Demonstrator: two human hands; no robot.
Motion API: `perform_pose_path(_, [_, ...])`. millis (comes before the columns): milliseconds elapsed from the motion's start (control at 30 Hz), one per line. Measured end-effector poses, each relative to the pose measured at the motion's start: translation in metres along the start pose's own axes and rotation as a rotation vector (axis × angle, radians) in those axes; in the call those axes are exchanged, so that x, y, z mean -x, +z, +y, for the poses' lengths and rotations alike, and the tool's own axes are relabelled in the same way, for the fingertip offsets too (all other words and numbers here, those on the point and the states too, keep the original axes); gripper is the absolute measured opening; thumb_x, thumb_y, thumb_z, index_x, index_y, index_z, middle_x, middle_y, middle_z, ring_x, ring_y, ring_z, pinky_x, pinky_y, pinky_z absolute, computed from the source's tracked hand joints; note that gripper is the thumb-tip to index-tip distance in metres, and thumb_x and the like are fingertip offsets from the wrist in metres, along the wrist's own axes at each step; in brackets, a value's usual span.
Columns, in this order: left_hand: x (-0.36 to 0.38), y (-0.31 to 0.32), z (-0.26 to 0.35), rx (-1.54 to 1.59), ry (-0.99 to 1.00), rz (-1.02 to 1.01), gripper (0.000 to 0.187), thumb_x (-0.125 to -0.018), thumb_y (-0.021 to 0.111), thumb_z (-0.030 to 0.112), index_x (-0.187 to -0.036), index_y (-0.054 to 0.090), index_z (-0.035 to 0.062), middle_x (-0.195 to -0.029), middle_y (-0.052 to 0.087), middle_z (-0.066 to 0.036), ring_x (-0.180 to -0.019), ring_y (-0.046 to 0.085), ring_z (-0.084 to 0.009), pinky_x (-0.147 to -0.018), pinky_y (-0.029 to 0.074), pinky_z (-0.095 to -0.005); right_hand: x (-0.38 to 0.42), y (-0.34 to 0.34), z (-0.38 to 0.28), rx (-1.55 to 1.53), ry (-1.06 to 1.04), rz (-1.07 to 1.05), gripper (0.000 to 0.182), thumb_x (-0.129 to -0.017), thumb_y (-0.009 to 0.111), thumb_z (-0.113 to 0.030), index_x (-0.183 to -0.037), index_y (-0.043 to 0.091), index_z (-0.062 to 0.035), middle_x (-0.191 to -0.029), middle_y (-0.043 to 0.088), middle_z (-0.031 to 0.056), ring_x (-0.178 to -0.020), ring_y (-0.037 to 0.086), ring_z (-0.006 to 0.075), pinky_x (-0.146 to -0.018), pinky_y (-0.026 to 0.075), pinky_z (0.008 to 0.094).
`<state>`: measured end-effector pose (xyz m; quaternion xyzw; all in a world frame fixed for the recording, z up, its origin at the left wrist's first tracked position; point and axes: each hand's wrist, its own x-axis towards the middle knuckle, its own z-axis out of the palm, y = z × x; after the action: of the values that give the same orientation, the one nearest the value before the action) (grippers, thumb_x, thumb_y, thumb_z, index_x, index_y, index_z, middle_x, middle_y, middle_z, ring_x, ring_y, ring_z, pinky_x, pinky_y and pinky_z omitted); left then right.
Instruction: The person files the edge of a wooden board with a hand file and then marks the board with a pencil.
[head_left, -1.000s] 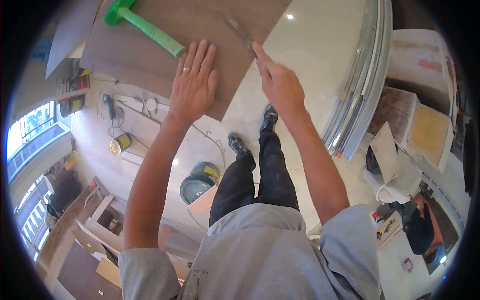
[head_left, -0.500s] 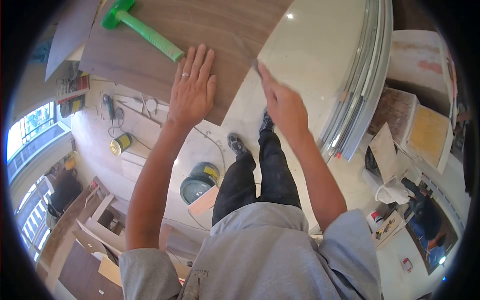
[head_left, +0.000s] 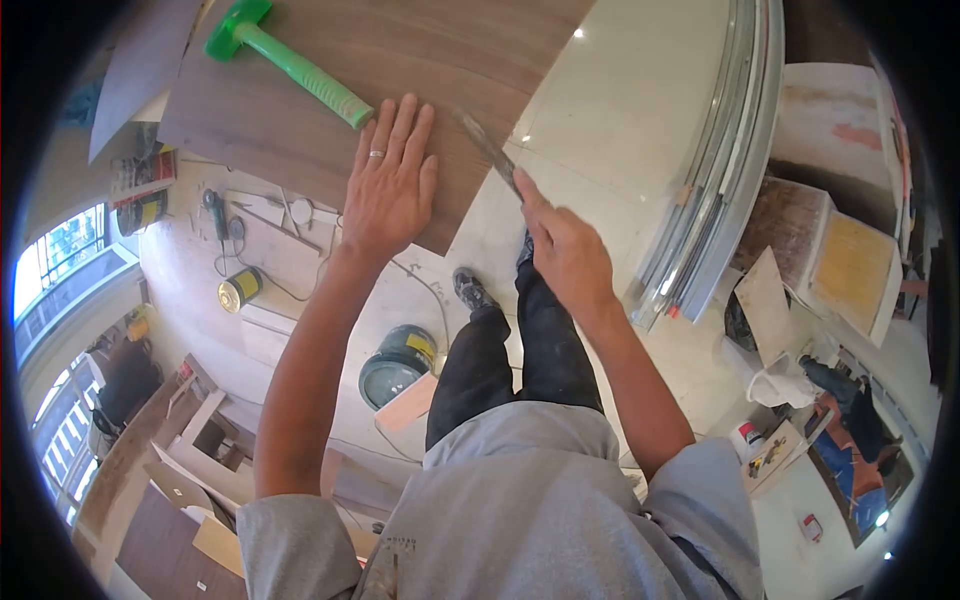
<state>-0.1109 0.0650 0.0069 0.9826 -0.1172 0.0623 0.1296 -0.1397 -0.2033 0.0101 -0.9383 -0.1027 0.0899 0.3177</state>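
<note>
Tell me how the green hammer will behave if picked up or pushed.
The green hammer will probably feel head-heavy, its bulky head sitting at one end. The ridged-looking grip should resist slipping. If pushed along the brown board, it may pivot around that head rather than slide straight.

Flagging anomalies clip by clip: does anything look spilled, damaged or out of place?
No spill shows. A reddish patch on the pale panel at right stands out against the surface around it; stain or damage, I cannot tell.
</note>
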Motion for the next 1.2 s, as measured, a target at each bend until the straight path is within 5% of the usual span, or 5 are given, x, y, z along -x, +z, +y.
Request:
perform_pose_path(600, [0.002,-0.001,0.003,-0.006,-0.014,-0.025,0.063,-0.114,0.051,0.028,-0.172,0.044,0.0051,-0.181,0.039,-0.017,-0.169,0.033,-0.0397,-0.139,0.025,-0.0566,-0.078,-0.013,-0.002,-0.065,0.003,0.097,0.048,-0.112,0.068,-0.019,-0.159,0.066,-0.0291,-0.083,0.067,0.0265,-0.076,0.069,0.0455,-0.074,0.057,0.0466])
perform_pose_path(800, [-0.001,0.0,0.0,-0.003,-0.003,-0.022,0.064,-0.114,0.052,0.027,-0.173,0.043,0.0049,-0.181,0.039,-0.017,-0.169,0.032,-0.0398,-0.139,0.025,-0.0565,-0.02,-0.007,0.008,-0.048,-0.034,0.049,0.049,-0.112,0.066,-0.025,-0.16,0.065,-0.0352,-0.075,0.068,0.0224,-0.073,0.073,0.0455,-0.068,0.057,0.0571])
perform_pose_path(1000, [0.001,-0.004,0.004,0.006,-0.025,-0.063,0.063,-0.116,0.048,0.026,-0.175,0.04,0.0062,-0.183,0.036,-0.017,-0.171,0.028,-0.0395,-0.14,0.021,-0.056,-0.08,-0.021,-0.001,-0.137,0.047,0.082,0.047,-0.111,0.07,-0.019,-0.157,0.068,-0.0278,-0.087,0.067,0.0297,-0.077,0.069,0.0473,-0.075,0.058,0.0465])
perform_pose_path(1100, [0.0,-0.005,0.004,0.016,-0.025,-0.063,0.063,-0.116,0.047,0.026,-0.175,0.04,0.0064,-0.183,0.036,-0.017,-0.171,0.028,-0.0394,-0.14,0.021,-0.0561,-0.018,-0.009,0.014,-0.111,0.011,0.03,0.047,-0.114,0.063,-0.024,-0.159,0.065,-0.0341,-0.08,0.07,0.0255,-0.076,0.072,0.0474,-0.07,0.057,0.0583])
perform_pose_path(1200, [-0.002,-0.003,0.002,0.01,-0.024,-0.06,0.063,-0.116,0.047,0.026,-0.175,0.04,0.0065,-0.183,0.036,-0.018,-0.171,0.028,-0.0394,-0.14,0.021,-0.0561,-0.013,-0.014,0.012,-0.13,0.004,-0.052,0.047,-0.113,0.063,-0.024,-0.159,0.065,-0.0333,-0.083,0.071,0.026,-0.08,0.073,0.0474,-0.072,0.057,0.0574])
